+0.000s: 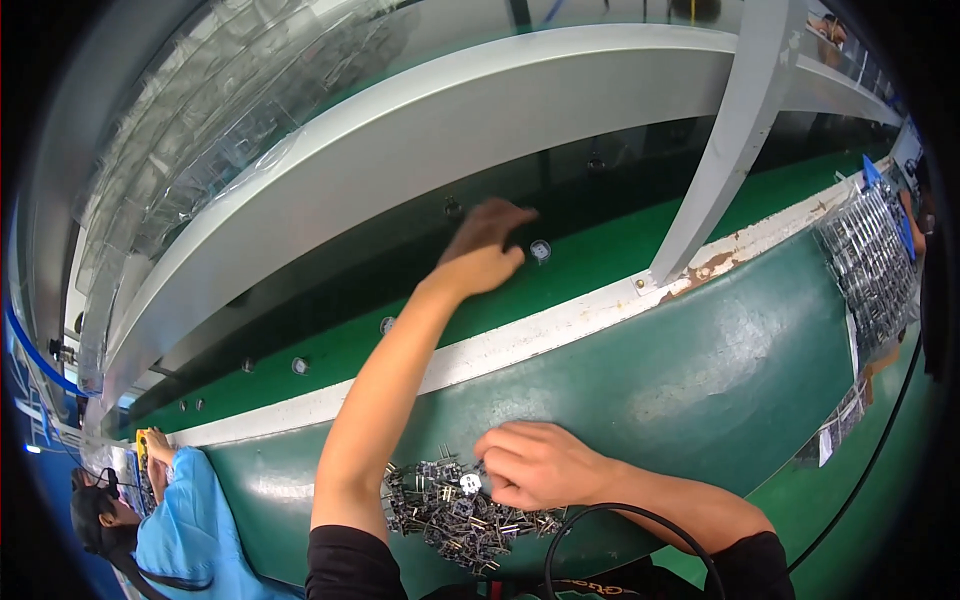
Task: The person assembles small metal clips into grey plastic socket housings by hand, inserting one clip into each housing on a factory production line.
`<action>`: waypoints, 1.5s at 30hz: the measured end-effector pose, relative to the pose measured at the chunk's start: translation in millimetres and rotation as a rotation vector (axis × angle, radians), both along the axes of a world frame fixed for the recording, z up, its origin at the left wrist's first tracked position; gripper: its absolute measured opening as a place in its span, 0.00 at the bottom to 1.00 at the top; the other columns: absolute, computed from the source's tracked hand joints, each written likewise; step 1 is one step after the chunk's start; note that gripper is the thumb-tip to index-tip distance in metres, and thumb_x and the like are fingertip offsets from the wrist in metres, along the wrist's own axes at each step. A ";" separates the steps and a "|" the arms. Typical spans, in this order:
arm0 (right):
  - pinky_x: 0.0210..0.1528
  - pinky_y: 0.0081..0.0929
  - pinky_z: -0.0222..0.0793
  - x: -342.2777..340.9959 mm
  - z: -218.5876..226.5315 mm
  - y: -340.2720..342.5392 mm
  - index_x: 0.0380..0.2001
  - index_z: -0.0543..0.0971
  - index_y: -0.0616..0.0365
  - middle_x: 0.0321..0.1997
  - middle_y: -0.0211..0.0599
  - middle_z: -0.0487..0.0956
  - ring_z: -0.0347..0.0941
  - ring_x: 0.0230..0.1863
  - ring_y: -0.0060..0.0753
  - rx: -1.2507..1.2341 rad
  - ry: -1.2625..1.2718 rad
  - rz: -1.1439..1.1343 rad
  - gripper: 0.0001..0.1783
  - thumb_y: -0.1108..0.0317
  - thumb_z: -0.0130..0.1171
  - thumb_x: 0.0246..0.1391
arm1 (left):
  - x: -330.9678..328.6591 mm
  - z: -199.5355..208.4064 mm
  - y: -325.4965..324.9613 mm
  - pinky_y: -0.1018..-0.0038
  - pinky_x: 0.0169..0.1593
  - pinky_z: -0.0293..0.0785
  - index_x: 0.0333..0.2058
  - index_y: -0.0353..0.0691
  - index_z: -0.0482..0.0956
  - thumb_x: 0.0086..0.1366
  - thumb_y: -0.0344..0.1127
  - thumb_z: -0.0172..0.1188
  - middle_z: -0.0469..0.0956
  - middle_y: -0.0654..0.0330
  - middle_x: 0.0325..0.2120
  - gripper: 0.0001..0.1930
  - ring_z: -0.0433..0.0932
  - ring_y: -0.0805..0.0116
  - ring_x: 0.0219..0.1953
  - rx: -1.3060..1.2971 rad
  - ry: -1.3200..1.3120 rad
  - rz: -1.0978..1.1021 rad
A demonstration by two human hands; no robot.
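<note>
My left hand (483, 245) reaches far out over the green conveyor belt (600, 255), fingers bent, right beside a small round white part (540, 251) lying on the belt. It holds nothing that I can see. My right hand (530, 463) rests on the green worktable (700, 370), fingers curled over a pile of small dark metal-legged components (450, 505). A small white round piece (470, 483) shows at its fingertips.
More small round parts (300, 366) lie spaced along the belt. A grey metal post (725, 130) and a curved grey rail (450, 120) cross above it. A rack of metal parts (870, 260) stands right. A person in blue (180, 520) sits at lower left. A black cable (600, 520) loops near me.
</note>
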State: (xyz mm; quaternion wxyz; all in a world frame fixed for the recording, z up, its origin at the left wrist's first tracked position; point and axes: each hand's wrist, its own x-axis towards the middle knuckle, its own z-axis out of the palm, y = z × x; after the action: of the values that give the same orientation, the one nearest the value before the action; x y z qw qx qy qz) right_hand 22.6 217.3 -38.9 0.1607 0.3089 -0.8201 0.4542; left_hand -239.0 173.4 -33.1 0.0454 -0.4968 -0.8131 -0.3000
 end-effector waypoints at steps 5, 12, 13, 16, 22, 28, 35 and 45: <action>0.29 0.27 0.70 -1.4 0.2 23.7 0.28 0.71 0.57 0.40 0.36 0.79 0.71 0.24 0.31 -0.296 -0.245 0.013 0.11 0.76 0.63 0.41 | 23.9 -11.0 -1.8 0.59 0.61 0.68 0.48 0.39 0.80 0.58 0.33 0.64 0.77 0.51 0.45 0.17 0.75 0.48 0.49 -0.086 -0.110 -0.065; 0.32 0.21 0.67 -5.9 33.9 58.3 0.48 0.81 0.54 0.34 0.30 0.73 0.66 0.28 0.21 -0.315 -0.584 0.001 0.22 0.78 0.59 0.46 | 94.0 27.3 -56.4 0.79 0.40 0.75 0.43 0.35 0.82 0.51 0.26 0.72 0.72 0.61 0.35 0.18 0.74 0.74 0.34 0.135 -0.451 0.055; 0.34 0.21 0.68 -3.8 27.9 60.9 0.51 0.82 0.51 0.35 0.30 0.73 0.69 0.30 0.21 -0.276 -0.515 0.045 0.24 0.79 0.57 0.49 | 106.7 26.2 -65.4 0.79 0.40 0.75 0.42 0.35 0.82 0.51 0.25 0.72 0.73 0.61 0.36 0.18 0.75 0.74 0.35 0.173 -0.488 0.050; 0.35 0.20 0.70 -2.4 32.0 55.0 0.42 0.85 0.55 0.37 0.29 0.74 0.72 0.33 0.21 -0.339 -0.544 0.162 0.14 0.78 0.61 0.51 | 138.5 37.7 -93.3 0.79 0.41 0.77 0.43 0.36 0.82 0.51 0.24 0.73 0.75 0.57 0.43 0.19 0.77 0.72 0.43 0.257 -0.559 0.031; 0.29 0.16 0.69 -1.7 34.7 57.1 0.33 0.85 0.61 0.35 0.32 0.78 0.75 0.29 0.19 -0.540 -0.559 0.043 0.11 0.77 0.75 0.43 | 169.7 41.2 -114.2 0.78 0.36 0.80 0.46 0.36 0.82 0.53 0.28 0.75 0.83 0.58 0.28 0.21 0.84 0.74 0.30 0.262 -0.753 0.106; 0.23 0.19 0.69 2.8 24.2 51.6 0.31 0.84 0.62 0.31 0.33 0.79 0.77 0.26 0.21 -0.382 -0.358 -0.246 0.09 0.77 0.73 0.44 | 183.8 33.9 -115.4 0.79 0.38 0.80 0.49 0.34 0.81 0.55 0.27 0.73 0.83 0.57 0.30 0.21 0.83 0.76 0.33 0.301 -1.019 0.043; 0.20 0.26 0.70 1.1 29.3 36.4 0.32 0.81 0.62 0.28 0.34 0.77 0.76 0.22 0.31 0.011 0.098 -0.409 0.08 0.78 0.69 0.47 | 196.3 34.4 -109.2 0.78 0.42 0.80 0.50 0.27 0.78 0.56 0.17 0.68 0.83 0.54 0.37 0.21 0.84 0.72 0.37 0.238 -1.079 0.089; 0.22 0.27 0.71 5.6 31.1 41.4 0.33 0.80 0.62 0.29 0.34 0.76 0.75 0.24 0.32 0.188 0.068 -0.369 0.10 0.79 0.68 0.45 | 199.5 25.7 -105.6 0.79 0.40 0.80 0.49 0.30 0.79 0.54 0.17 0.69 0.83 0.55 0.41 0.21 0.84 0.73 0.37 0.197 -0.906 0.125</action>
State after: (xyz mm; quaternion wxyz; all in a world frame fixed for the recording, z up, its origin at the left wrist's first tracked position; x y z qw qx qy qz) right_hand 28.1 258.8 -7.8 0.2392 0.1820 -0.8956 0.3279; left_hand -39.6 67.8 -7.4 -0.2492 -0.2590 -0.7470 -0.5593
